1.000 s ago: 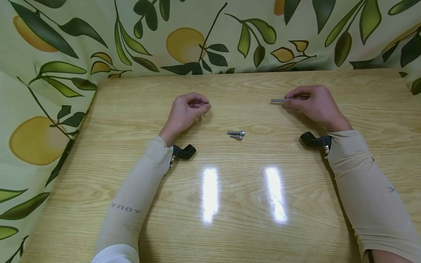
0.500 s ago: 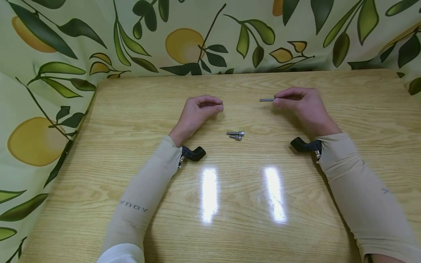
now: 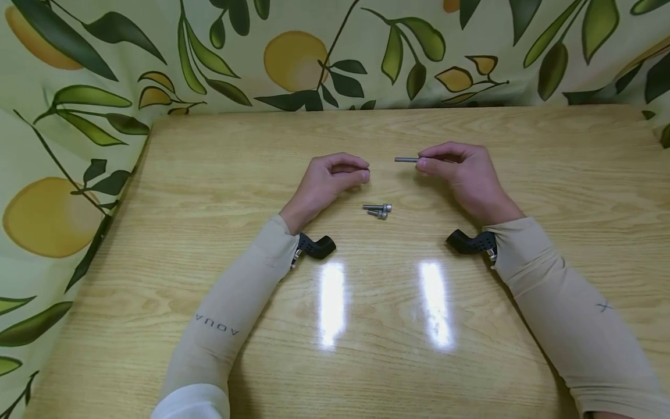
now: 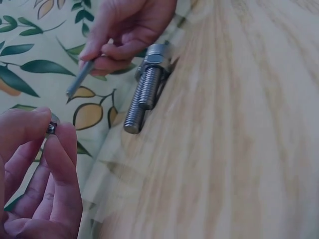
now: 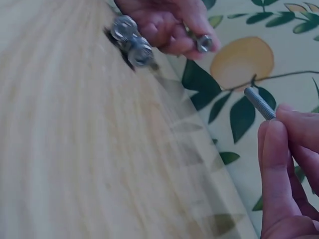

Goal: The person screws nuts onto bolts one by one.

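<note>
My left hand (image 3: 335,183) pinches a small metal nut (image 5: 204,43) between thumb and fingertips; only its edge shows in the left wrist view. My right hand (image 3: 458,174) pinches a bolt (image 3: 405,159), its threaded shank sticking out to the left toward the left hand. Fingers cover the bolt's other end. A short gap separates the bolt's tip from the left fingertips, at about the same height in the head view. Two socket-head bolts (image 4: 147,87), each with a nut near its head, lie side by side on the table, below the gap between the hands.
The wooden table (image 3: 377,372) has two bright reflections near its middle. A leaf-and-fruit patterned cloth (image 3: 209,58) hangs along the back and left edges. Black camera mounts (image 3: 316,247) sit at both wrists, close over the tabletop.
Both hands have moved toward each other, the left rightward and the right leftward with the bolt, narrowing the gap. The two bolts on the table have stayed in place.
</note>
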`<control>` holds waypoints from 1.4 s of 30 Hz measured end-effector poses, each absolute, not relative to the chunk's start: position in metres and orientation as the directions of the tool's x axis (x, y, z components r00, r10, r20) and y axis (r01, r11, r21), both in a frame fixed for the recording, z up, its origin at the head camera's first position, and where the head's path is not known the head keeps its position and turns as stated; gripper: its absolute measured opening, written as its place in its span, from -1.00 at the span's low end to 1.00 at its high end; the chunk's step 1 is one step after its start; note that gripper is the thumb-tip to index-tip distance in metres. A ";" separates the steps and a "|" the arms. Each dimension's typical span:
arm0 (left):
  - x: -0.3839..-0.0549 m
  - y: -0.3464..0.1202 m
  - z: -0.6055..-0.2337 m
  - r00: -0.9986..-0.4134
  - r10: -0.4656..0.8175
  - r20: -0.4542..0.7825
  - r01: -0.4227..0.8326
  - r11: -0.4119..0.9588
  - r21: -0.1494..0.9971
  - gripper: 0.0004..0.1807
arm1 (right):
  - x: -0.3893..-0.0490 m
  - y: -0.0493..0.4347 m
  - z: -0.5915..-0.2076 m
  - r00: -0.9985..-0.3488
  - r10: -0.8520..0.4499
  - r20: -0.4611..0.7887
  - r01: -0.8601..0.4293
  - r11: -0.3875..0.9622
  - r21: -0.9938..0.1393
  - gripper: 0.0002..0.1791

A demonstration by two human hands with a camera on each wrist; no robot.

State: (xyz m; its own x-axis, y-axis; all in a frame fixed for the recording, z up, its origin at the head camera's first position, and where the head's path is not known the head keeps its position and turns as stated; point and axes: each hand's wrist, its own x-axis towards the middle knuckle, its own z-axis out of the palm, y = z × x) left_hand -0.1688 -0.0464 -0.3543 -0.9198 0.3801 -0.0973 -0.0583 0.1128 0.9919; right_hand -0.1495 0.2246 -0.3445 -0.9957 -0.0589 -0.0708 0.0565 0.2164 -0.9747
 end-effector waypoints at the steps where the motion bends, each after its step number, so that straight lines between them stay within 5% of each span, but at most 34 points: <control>1: -0.169 -0.045 -0.354 -0.918 0.385 -0.095 -0.056 0.112 0.992 -0.69 | -0.149 0.223 -0.344 -0.995 -0.064 -0.070 0.055 0.215 -0.975 -0.52; 42: -0.167 -0.044 -0.359 -0.902 0.414 -0.121 -0.040 0.200 0.979 -0.74 | -0.138 0.200 -0.351 -0.985 -0.144 -0.092 0.042 0.317 -0.948 -0.54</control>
